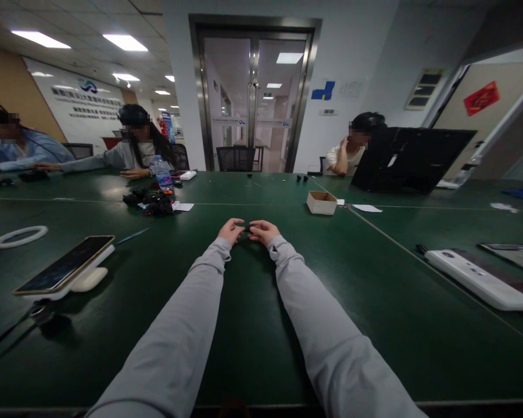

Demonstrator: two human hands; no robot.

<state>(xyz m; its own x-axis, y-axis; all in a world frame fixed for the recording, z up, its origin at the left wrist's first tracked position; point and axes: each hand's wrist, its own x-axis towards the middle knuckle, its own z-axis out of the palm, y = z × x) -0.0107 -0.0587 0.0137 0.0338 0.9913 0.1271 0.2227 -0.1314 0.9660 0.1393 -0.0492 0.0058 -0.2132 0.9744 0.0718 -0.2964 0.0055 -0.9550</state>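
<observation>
A small black piece (247, 229) sits between my two hands, just above the green table (261, 290); it is too small for me to make out its kind. My left hand (232, 231) pinches its left side with thumb and fingers. From the right, my right hand (264, 231) has its fingertips closed on the same piece and hides part of it. Both arms reach straight forward in grey sleeves. Beyond my right hand stands a small open cardboard box (321, 204).
To the left lie a phone (65, 264) on a white stand, a white ring (21, 237) and a black cluster (152, 203) by a water bottle (163, 174). At right are a white device (479, 278) and a black monitor (412, 159). Several people sit across the table.
</observation>
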